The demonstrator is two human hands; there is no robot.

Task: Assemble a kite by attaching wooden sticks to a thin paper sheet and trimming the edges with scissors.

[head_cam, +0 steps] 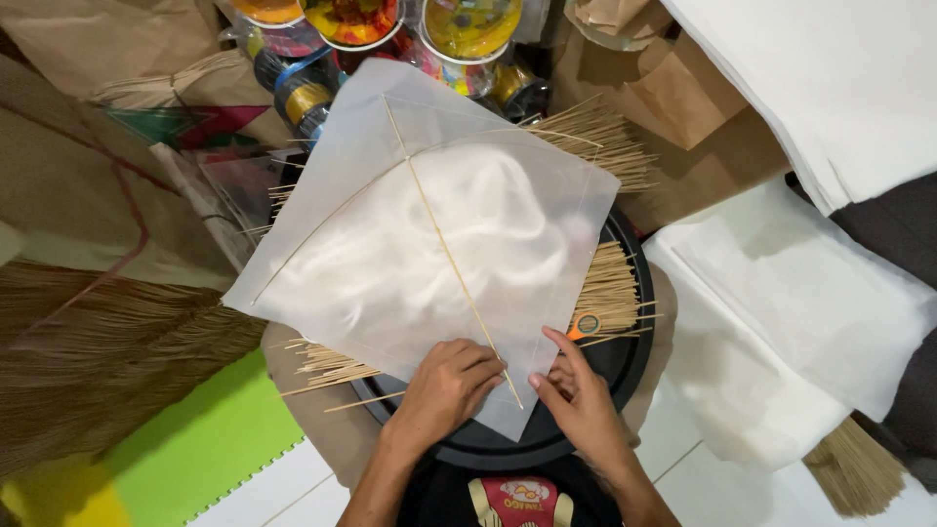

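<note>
A white translucent paper kite (420, 234), diamond-shaped with a thin bamboo spine and a bowed cross stick, lies over a round black tray (632, 283) on my lap. My left hand (447, 386) presses, fingers curled, on the kite's near corner beside the spine's lower end. My right hand (580, 392) pinches the kite's paper edge at the same corner, fingers bent over it. Bundles of thin bamboo sticks (607, 285) lie under the kite on the tray. A small orange-and-blue object (586, 324) rests by my right fingertips.
Stacks of white paper (810, 293) lie to the right. Brown paper bags (683, 88) and several spools of coloured string (468, 29) crowd the far side. A brown broom (98, 361) lies at left over a green mat (205, 449).
</note>
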